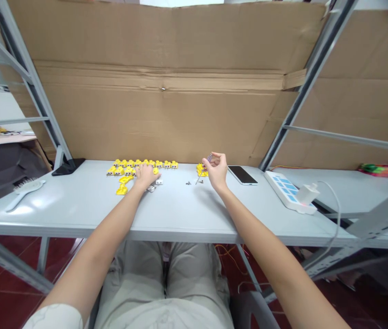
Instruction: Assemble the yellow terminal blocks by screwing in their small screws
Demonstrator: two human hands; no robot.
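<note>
My left hand (pixel 144 175) reaches over the rows of small yellow plastic parts (pixel 119 171), its thumb apart from the fingers. One yellow part (pixel 155 171) shows beside its thumb; the fingertips partly hide what lies beneath them. Small white pieces (pixel 159 182) are just right of that wrist. In my right hand (pixel 217 171), closed fingers hold a thin screwdriver (pixel 199 177), its shaft slanting down toward the table. Small dark screws (pixel 188 183) lie near the tip. A little cluster of yellow parts (pixel 200 170) stands behind the shaft.
A smartphone (pixel 242 175) lies right of my right hand. Farther right is a white power strip (pixel 288 192) with a plugged-in charger (pixel 306 193). A hairbrush (pixel 25 192) rests at the table's left. Cardboard (pixel 166 123) walls the back, between metal posts (pixel 303 93).
</note>
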